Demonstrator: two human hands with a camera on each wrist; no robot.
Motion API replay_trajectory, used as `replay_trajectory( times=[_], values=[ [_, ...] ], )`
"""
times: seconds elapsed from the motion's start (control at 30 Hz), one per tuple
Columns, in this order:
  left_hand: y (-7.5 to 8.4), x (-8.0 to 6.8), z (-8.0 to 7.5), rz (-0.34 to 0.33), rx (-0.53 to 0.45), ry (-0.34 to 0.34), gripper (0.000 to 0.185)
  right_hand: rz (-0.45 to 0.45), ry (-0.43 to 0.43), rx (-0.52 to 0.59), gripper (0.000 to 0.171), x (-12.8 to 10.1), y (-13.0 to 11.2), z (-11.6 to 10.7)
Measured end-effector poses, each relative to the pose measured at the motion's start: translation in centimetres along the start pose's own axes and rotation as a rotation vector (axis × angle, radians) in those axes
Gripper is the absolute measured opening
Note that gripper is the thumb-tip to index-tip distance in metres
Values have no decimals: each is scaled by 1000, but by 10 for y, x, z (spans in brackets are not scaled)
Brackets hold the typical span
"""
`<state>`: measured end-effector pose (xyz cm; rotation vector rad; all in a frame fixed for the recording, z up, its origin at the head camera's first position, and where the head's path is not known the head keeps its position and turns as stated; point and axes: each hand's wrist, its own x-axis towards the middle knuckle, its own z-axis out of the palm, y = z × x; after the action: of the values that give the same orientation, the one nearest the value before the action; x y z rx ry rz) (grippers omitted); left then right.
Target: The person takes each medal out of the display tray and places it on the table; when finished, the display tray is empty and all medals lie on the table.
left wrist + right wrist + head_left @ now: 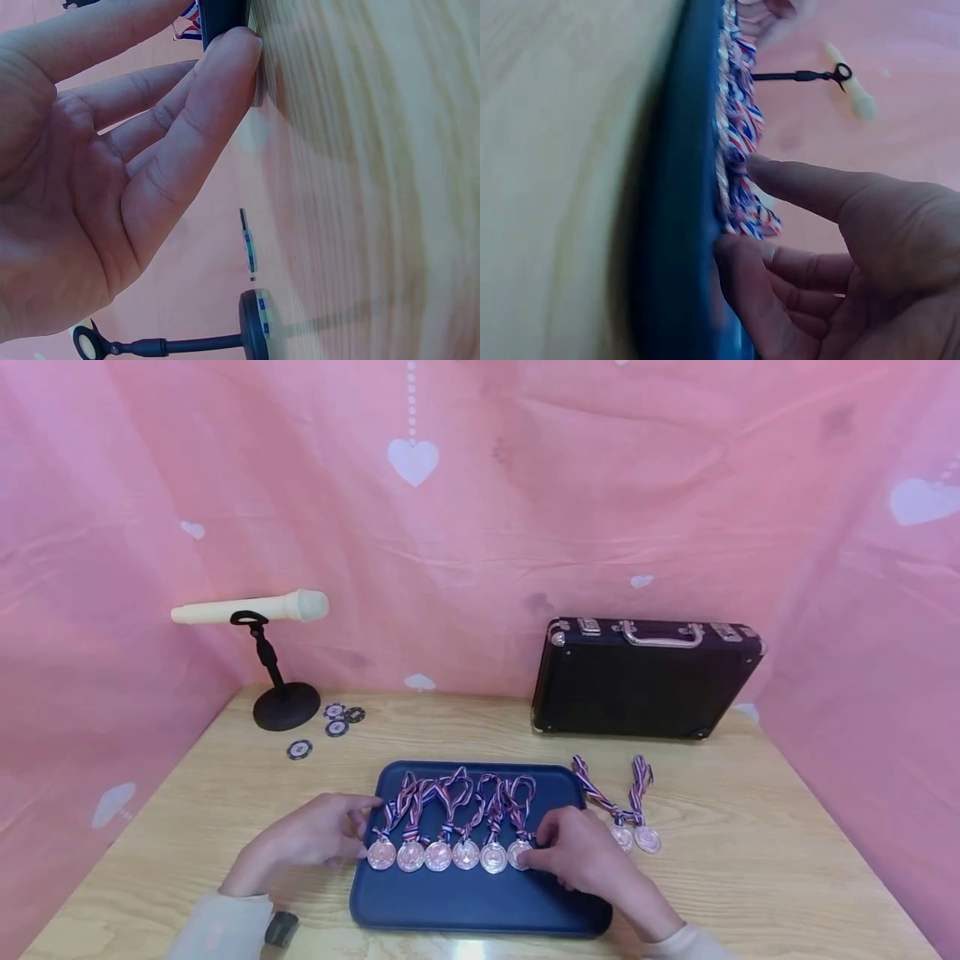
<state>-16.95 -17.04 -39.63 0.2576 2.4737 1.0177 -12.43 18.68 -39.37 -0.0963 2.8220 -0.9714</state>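
Note:
Several medals (438,856) lie in a row on a dark blue tray (480,906), their red, white and blue striped ribbons (451,797) bunched behind them. At the tray's left edge is my left hand (318,835), thumb and fingers apart; in the left wrist view a fingertip touches the tray's side. My right hand (581,852) reaches over the tray's right side, its thumb touching the row's rightmost medal (517,853). In the right wrist view its thumb and bent fingers stand apart near the ribbons (742,135). Two more medals (647,839) lie right of the tray, one partly behind that hand.
A black case (645,689) with a silver handle stands at the back right. Back left, a cream microphone (262,608) rests on a black stand (287,706). Several poker chips (337,727) lie beside its base. Pink cloth (480,552) hangs behind the wooden table (750,860).

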Motion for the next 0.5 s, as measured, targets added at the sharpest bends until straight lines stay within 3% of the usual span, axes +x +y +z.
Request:
replay_trajectory(
  times=[0.2,0.5],
  values=[
    [1,2,-1,22,-7,-15,70,-9,64,-142,43,3,-2,8],
    [1,0,-1,33,-12,-10,70,28,56,-150,37,4,3,1]
  ],
)
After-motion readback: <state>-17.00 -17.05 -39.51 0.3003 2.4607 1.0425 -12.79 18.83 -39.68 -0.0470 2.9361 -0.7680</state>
